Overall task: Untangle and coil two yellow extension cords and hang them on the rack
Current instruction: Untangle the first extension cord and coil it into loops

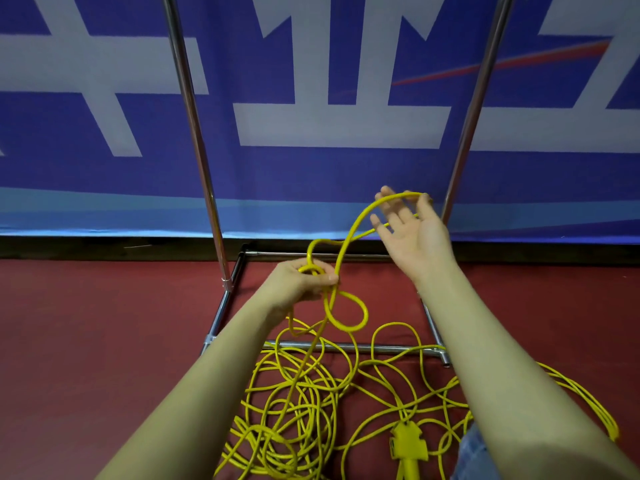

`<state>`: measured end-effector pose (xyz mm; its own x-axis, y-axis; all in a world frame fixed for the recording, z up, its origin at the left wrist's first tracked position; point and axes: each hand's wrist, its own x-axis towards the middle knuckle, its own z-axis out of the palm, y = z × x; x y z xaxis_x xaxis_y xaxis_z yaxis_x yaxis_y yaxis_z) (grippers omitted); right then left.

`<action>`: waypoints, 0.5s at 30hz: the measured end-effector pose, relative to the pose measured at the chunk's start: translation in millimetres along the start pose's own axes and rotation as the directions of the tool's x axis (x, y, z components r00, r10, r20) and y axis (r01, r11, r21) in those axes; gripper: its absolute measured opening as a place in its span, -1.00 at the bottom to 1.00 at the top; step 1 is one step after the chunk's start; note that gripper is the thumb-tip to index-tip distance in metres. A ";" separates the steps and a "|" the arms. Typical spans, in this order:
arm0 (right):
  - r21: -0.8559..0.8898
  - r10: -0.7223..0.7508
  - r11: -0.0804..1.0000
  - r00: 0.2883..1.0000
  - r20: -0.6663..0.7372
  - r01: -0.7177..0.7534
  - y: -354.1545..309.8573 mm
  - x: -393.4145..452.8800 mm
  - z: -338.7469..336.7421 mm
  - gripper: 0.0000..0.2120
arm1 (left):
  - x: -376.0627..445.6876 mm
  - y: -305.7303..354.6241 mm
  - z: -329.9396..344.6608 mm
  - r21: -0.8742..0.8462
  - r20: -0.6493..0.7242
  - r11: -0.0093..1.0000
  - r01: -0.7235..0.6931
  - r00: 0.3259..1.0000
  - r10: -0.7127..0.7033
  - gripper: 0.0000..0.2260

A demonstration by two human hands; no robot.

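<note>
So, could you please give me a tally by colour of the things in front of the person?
Yellow: 2, the cord running between left hand and right hand down into the floor tangle, and the socket block.
Silver: 1, the rack.
Blue and white: 1, the banner.
Total: 4

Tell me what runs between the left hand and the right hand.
In the head view, a raised yellow cord arcs from the left hand to the right hand; behind it, banner and rack base.
</note>
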<state>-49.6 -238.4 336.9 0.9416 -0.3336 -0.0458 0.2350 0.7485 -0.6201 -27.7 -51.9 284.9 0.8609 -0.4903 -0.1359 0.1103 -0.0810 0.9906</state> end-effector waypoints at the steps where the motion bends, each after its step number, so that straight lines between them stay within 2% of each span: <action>1: -0.155 0.019 0.988 1.000 -0.007 -0.020 2.4 -1.7 -3.3 -0.77 | 1.5 3.1 -0.6 -0.059 -0.039 0.998 -0.009 0.999 0.007 -0.88; 2: -0.352 0.021 0.936 1.000 -0.008 -0.023 6.3 -3.7 -6.4 -0.83 | 3.0 6.2 -1.7 -0.117 -0.078 0.993 -0.019 0.997 0.010 -0.88; 4: -0.730 -0.001 0.682 0.998 0.062 0.046 16.2 -9.6 -13.1 -0.92 | 4.9 12.3 -4.0 -0.181 -0.147 0.983 -0.041 0.989 0.014 -0.87; 5: -0.832 0.009 0.544 0.990 0.138 0.112 21.5 -12.5 -15.2 -0.94 | 4.9 15.1 -4.7 -0.184 -0.177 0.982 -0.044 0.984 0.011 -0.88; 7: -0.894 0.096 0.401 0.961 0.260 0.201 32.9 -17.6 -16.2 -0.95 | 3.9 19.6 -4.8 -0.182 -0.229 0.982 -0.038 0.973 -0.004 -0.91; 10: -0.906 0.139 0.350 0.943 0.302 0.238 51.5 -21.9 -11.9 -0.85 | 2.4 23.8 -5.8 -0.194 -0.277 0.980 -0.038 0.961 -0.017 -0.92; 13: -0.906 0.046 0.327 0.953 0.299 0.269 65.3 -20.5 -7.2 -0.85 | 2.1 26.3 -8.4 -0.174 -0.283 0.984 -0.041 0.959 -0.010 -0.92; 15: -0.891 0.019 0.367 0.955 0.294 0.267 67.2 -21.8 -3.9 -0.90 | 2.8 26.8 -10.9 -0.177 -0.285 0.983 -0.045 0.959 -0.008 -0.93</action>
<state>-55.3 -183.0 293.2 0.9751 -0.1360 0.1753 0.1232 -0.3254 -0.9375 -17.0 -46.1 311.2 0.9659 -0.2221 -0.1333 0.1577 0.0961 0.9828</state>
